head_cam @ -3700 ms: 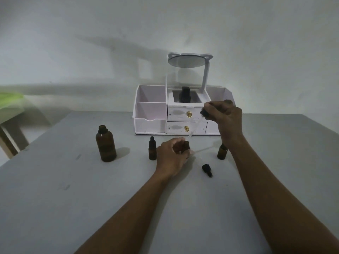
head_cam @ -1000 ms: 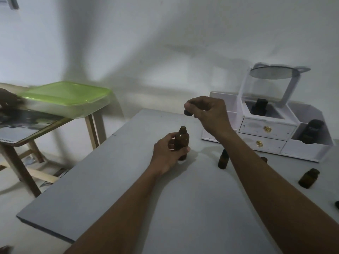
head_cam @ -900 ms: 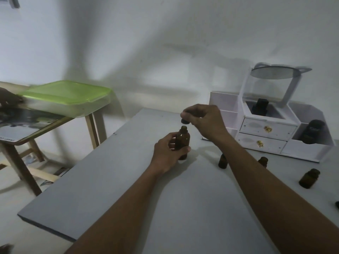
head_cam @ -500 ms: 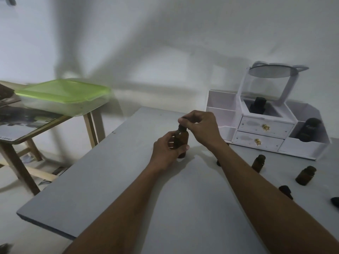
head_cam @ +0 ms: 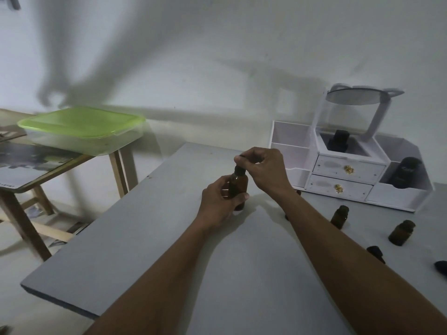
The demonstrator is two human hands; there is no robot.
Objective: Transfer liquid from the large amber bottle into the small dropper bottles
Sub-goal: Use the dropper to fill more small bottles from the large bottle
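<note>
The large amber bottle [head_cam: 238,189] stood upright on the grey table [head_cam: 154,238]. The left hand [head_cam: 219,204] wrapped its body in a closed grip; the right hand [head_cam: 264,170] pinched the black cap [head_cam: 239,168] at its neck. Two small bottles [head_cam: 339,216] stood open, well right.

Left hand [head_cam: 219,201] wrapped around upright large amber bottle [head_cam: 238,189] on grey table [head_cam: 150,238], right hand [head_cam: 263,170] pinching its cap [head_cam: 239,168]

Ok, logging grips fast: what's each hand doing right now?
Left hand: closed around the large amber bottle.
Right hand: fingertips pinched on the bottle's cap.
</note>
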